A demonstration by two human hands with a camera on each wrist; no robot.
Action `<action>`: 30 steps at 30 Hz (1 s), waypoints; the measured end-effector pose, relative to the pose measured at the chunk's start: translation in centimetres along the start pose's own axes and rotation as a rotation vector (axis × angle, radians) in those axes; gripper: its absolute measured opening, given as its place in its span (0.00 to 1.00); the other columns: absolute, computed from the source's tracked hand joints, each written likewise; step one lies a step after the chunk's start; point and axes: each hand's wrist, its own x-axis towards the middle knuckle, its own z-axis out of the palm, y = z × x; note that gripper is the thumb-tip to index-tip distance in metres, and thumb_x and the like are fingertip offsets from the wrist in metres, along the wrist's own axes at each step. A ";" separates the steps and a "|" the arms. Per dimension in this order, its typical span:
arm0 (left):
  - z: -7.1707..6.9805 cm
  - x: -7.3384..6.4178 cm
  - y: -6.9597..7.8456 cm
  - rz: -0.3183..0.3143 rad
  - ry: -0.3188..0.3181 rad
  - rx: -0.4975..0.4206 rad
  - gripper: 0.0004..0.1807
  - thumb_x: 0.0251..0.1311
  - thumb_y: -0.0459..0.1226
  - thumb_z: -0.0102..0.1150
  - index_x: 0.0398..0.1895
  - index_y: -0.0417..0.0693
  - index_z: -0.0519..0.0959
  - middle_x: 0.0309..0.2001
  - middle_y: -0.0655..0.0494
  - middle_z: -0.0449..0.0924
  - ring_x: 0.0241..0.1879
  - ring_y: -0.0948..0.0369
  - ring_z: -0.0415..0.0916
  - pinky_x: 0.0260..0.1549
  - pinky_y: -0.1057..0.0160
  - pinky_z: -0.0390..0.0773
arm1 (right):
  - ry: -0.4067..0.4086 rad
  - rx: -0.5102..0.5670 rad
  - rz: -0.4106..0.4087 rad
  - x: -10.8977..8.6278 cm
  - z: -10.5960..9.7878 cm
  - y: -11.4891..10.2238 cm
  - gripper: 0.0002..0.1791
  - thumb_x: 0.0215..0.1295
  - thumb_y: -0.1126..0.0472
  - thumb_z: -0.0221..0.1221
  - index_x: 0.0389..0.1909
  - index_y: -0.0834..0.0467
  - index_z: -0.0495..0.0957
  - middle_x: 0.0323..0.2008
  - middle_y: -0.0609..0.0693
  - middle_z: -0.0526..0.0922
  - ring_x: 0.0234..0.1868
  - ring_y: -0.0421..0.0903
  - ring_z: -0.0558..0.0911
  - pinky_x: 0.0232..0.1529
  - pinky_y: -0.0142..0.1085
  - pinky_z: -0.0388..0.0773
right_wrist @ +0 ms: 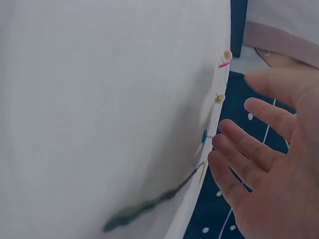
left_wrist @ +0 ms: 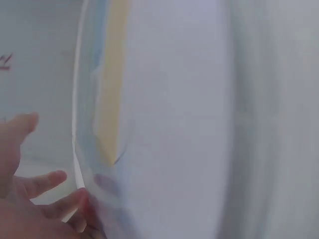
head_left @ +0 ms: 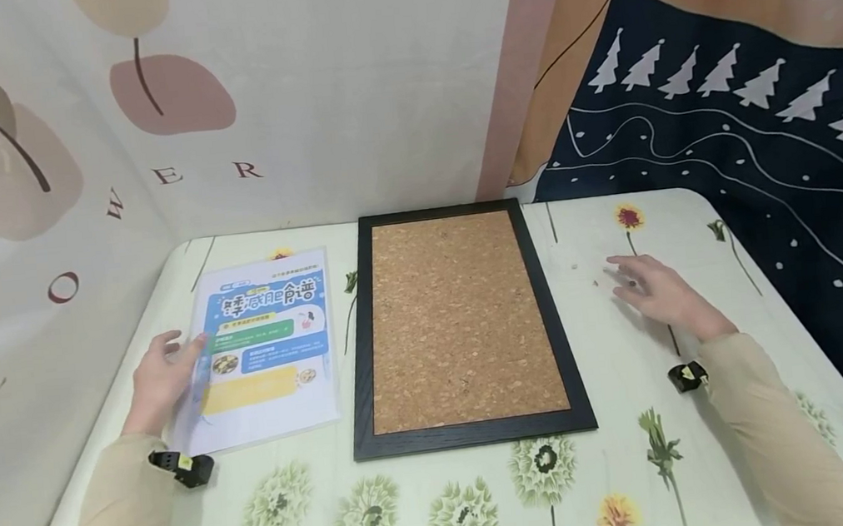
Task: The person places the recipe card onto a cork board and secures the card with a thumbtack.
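A printed sheet in a clear cover, with blue, green and yellow blocks and Chinese characters, lies at the left of the table. My left hand is at its left edge, fingers loosely extended. In the left wrist view, fingertips meet the cover's edge. Beside the sheet, in the middle, a cork board with a black frame lies flat. My right hand hovers to its right, fingers spread and holding nothing. Several tiny pink, yellow and teal pieces lie near those fingers; their kind is too small to make out.
A pale floral cloth covers the table. Printed white fabric hangs behind and to the left. Dark fabric with white trees hangs along the right side. Each wrist carries a small black camera.
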 end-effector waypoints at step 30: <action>-0.4 0.0 -0.5 -0.041 -0.045 -0.621 0.34 0.70 0.33 0.46 0.77 0.59 0.50 0.45 0.54 0.66 0.33 0.69 0.75 0.30 0.69 0.77 | 0.027 0.201 0.176 -0.1 -0.7 2.8 0.12 0.71 0.65 0.53 0.48 0.68 0.75 0.48 0.66 0.75 0.52 0.62 0.72 0.54 0.55 0.65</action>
